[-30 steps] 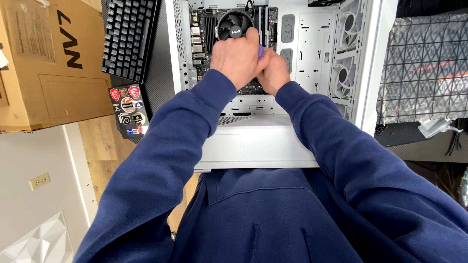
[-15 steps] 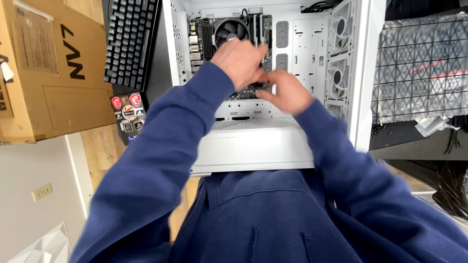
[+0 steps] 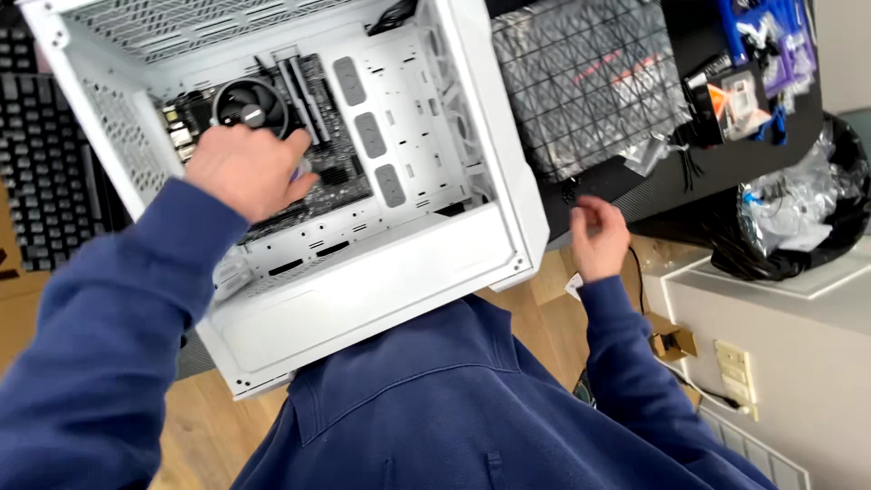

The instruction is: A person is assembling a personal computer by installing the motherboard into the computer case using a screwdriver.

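My left hand (image 3: 243,172) is inside the open white computer case (image 3: 363,290), fingers curled together over the motherboard (image 3: 331,168), just near of the round CPU cooler fan (image 3: 249,107). A small purple object (image 3: 297,171) shows at the fingertips; I cannot tell what it is, or whether the hand grips it or only covers it.

My right hand (image 3: 594,238) is outside the case, to the right of its front edge, held in the air with the fingers loosely bent and nothing visible between them. It is well apart from the left hand, near the edge of the dark tabletop (image 3: 635,186).

The case lies on its side with the open face up. Its rim frames the motherboard on all sides; the right part of the interior, beside the white panel with three grey grommets (image 3: 372,136), is open room. The memory sticks (image 3: 304,86) stand just right of the fan.

A black keyboard (image 3: 45,172) lies left of the case. A silver anti-static bag (image 3: 590,82) lies to the right, with small boxes and parts (image 3: 735,91) farther right and a black bag of clear plastic wrapping (image 3: 798,209) beyond. Wooden floor (image 3: 204,426) shows below the near edge of the case.
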